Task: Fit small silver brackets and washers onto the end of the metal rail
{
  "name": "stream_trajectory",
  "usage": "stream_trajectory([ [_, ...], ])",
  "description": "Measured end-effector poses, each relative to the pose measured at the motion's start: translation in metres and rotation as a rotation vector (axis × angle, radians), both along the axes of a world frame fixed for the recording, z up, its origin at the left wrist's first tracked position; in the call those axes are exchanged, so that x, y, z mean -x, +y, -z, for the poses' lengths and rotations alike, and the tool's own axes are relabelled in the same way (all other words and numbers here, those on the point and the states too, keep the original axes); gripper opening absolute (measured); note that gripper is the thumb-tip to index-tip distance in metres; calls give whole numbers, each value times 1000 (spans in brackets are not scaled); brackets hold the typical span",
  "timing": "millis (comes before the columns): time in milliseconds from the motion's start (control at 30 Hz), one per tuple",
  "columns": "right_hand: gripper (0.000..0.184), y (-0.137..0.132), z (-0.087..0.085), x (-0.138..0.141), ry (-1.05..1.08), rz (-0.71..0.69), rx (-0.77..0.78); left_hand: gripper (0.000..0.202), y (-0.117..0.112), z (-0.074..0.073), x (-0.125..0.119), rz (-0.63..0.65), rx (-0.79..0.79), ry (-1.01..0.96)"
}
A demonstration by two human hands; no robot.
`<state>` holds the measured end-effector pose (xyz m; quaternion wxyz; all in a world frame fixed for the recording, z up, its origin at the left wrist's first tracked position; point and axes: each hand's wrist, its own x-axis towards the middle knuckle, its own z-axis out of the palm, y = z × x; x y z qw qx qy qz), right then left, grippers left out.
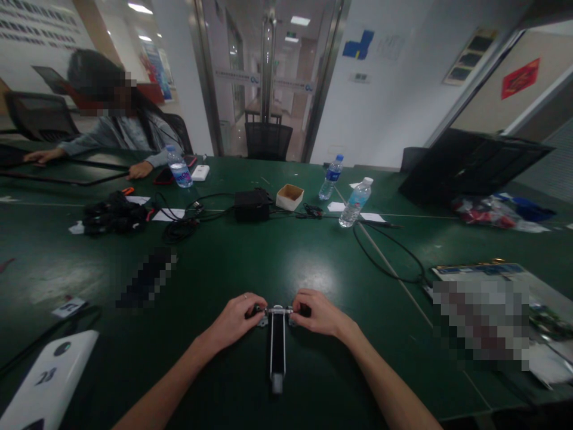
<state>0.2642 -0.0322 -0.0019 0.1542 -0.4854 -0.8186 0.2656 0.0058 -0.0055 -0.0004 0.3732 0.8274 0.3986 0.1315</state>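
A long black device with silver edges (277,349) lies on the green table (250,257), pointing toward me, with a metal crossbar at its far end. My left hand (237,316) is closed in a pinch on the left end of that crossbar. My right hand (317,313) is closed on the right end, fingers curled over a small dark part. Both forearms reach in from the bottom edge.
Another person sits at the far left with hands on the table. Water bottles (356,203) (179,167), a black box (253,205), a small cardboard box (289,196), tangled cables (179,227), a white device (45,382) at lower left, an open laptop (465,164) at right.
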Motion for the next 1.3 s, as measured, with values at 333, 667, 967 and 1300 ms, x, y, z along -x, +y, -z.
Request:
stream_trajectory([
  [333, 7, -1, -4, 1, 8, 0, 19, 18, 0, 0, 0, -17, 49, -30],
  [667, 7, 0, -6, 1, 4, -4, 18, 19, 2, 4, 0, -19, -19, 5],
  [967, 7, 0, -4, 1, -16, -10, 23, 20, 2, 2, 1, -18, -23, 5],
  [1300, 8, 0, -2, 0, -5, -8, 13, 20, 1, 5, 1, -23, -33, -26],
])
